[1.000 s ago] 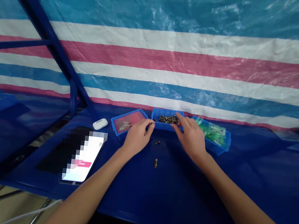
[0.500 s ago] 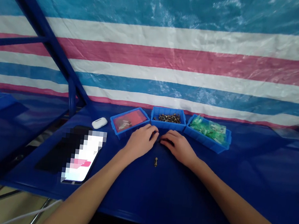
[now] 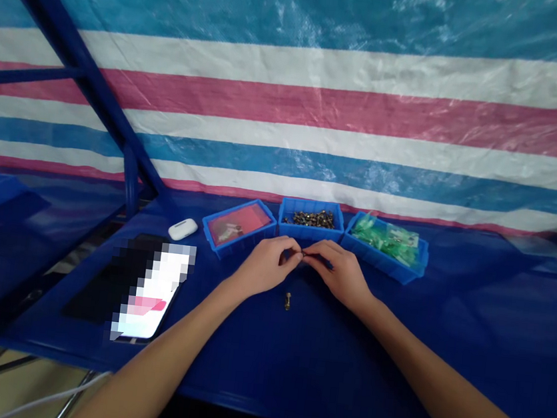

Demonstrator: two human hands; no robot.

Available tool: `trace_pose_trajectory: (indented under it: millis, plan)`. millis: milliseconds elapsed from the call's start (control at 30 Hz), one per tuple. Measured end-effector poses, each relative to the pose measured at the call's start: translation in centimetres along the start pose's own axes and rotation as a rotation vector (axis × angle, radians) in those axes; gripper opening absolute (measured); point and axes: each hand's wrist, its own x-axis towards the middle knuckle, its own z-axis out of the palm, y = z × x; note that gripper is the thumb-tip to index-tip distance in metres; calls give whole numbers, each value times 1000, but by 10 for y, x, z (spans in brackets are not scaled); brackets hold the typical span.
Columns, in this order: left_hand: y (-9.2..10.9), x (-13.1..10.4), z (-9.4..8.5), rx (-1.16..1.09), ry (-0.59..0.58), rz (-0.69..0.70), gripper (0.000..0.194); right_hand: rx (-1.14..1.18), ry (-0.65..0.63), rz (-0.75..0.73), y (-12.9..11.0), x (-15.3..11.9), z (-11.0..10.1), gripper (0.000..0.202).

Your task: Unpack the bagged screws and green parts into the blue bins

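Note:
My left hand (image 3: 272, 262) and my right hand (image 3: 338, 269) meet fingertip to fingertip just in front of the middle bin. Both are closed in a pinch around something small and dark, too small to name. Below them on the blue table (image 3: 321, 361) lies a short brass-coloured metal piece (image 3: 287, 301), apart from both hands. The middle blue bin (image 3: 310, 233) holds many small brass and dark metal parts (image 3: 313, 218). Green plastic packets (image 3: 385, 240) fill the right blue bin (image 3: 387, 265).
The left blue bin (image 3: 242, 240) has a pink bottom and a few small pieces. Left of it are a white earbud case (image 3: 183, 229) and a phone with a lit screen (image 3: 152, 295). A blue metal frame (image 3: 104, 105) and a striped tarp (image 3: 320, 106) stand behind.
My hands have come together, fingertips now touching at the small dark thing, which was near the table between them before. The brass-coloured piece lies where it was.

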Motion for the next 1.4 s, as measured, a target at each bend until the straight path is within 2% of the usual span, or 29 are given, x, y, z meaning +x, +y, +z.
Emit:
trace_pose_trajectory:
  millis: [467, 533, 600, 667, 733, 800, 867, 933, 1067, 1167, 1267, 1400]
  plan:
    - [1, 1, -8, -7, -38, 9, 13, -109, -52, -62, -6, -1, -3, 12]
    - [2, 1, -9, -5, -4, -14, 17, -119, -67, -84, -6, -1, -3, 14]
    - [3, 1, -11, 22, 79, -49, 23, -127, -42, -103, -5, 3, -4, 16]
    - [3, 2, -14, 83, 177, -81, 29, -173, 85, -19, -3, 11, -6, 20]
    - [3, 1, -17, 150, 234, -100, 33, -242, 226, 170, 0, 19, -7, 29]
    - [2, 1, -19, 188, 246, -109, 35, -280, 262, 325, 2, 22, -7, 43]
    - [2, 1, -19, 211, 243, -117, 36, -259, 191, 364, 2, 18, -7, 52]
    - [3, 1, -19, 230, 241, -123, 37, -189, 47, 323, -1, 12, -8, 44]
    - [4, 1, -19, 238, 235, -121, 38, 11, -329, 91, -10, 3, -12, 25]
    - [4, 0, -19, 232, 220, -118, 38, 100, -504, -63, -16, 5, -13, 24]
    - [5, 0, -18, 240, 203, -115, 37, 112, -561, -121, -20, 7, -11, 19]
    - [5, 0, -16, 240, 178, -111, 37, 128, -546, -102, -19, 6, -7, 12]
